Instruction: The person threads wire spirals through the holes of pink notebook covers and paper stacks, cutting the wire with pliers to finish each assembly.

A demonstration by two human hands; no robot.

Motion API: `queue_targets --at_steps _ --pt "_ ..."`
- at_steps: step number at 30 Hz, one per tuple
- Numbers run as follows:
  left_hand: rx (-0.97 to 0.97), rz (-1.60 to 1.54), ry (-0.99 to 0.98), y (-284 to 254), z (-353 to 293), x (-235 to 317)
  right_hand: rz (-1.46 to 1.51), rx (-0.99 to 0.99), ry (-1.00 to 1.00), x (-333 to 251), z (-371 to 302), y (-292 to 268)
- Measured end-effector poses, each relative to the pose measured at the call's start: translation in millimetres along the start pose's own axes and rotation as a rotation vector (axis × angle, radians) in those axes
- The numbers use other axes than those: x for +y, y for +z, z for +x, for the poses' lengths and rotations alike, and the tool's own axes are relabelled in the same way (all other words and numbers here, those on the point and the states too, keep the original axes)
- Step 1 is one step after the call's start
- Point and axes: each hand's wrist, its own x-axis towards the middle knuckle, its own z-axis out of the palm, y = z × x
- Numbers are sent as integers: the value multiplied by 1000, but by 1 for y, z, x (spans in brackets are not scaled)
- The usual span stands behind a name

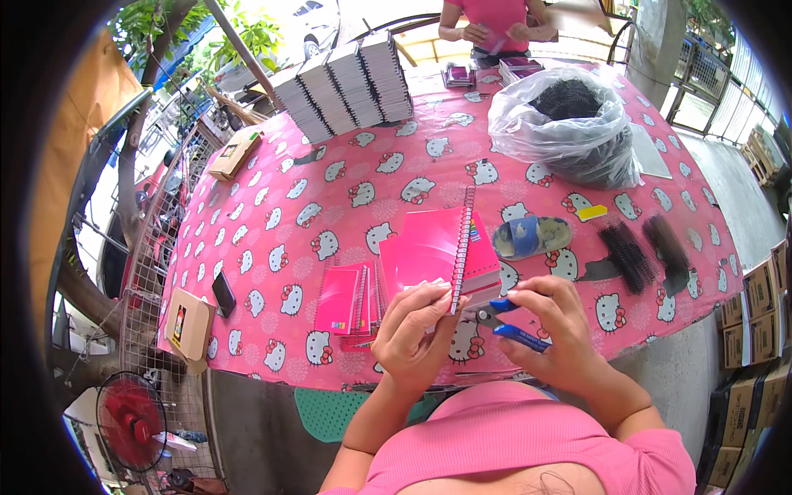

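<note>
My left hand (412, 334) is closed around the lower end of a spiral-bound notebook, its coil (464, 247) running upright along the edge. In my right hand (557, 326) is a pair of pliers (521, 337) with blue handles, spread apart, the jaws close to the coil's lower end. Behind the held notebook lies a pile of larger pink notebooks (417, 247), partly hidden. Several smaller pink spiral notebooks (340, 301) are stacked left of my left hand. A blue slipper (532, 237) rests just beyond my right hand.
Loose black coils (629, 257) lie at right near a yellow piece (591, 213). A clear bag (561, 132) of black coils stands behind. Tall notebook stacks (351, 89), cardboard boxes (190, 326) and a phone (223, 294) are at left. Another person (495, 21) stands across the table.
</note>
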Motion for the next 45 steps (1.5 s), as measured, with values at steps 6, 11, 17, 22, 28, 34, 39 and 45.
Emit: queue_targets --at_steps 6,11,17,22,28,34,39,45 --pt "-32 12 80 -5 -4 -3 802 -476 556 14 14 -13" --pt "10 115 120 -17 1 -9 898 -539 585 30 0 7" --pt "553 246 253 -117 45 -46 -308 -373 339 124 -113 35" --pt "-143 826 81 -170 51 -110 -269 -223 250 114 -90 35" --pt "-679 924 -120 -107 -70 -207 62 -84 343 119 -24 31" --pt "-398 132 -824 -76 3 -138 581 -317 765 114 43 19" --pt "-270 -248 -897 -44 11 -58 601 -601 824 91 79 27" --pt "-263 -397 -839 -40 4 -64 782 -563 888 80 84 22"
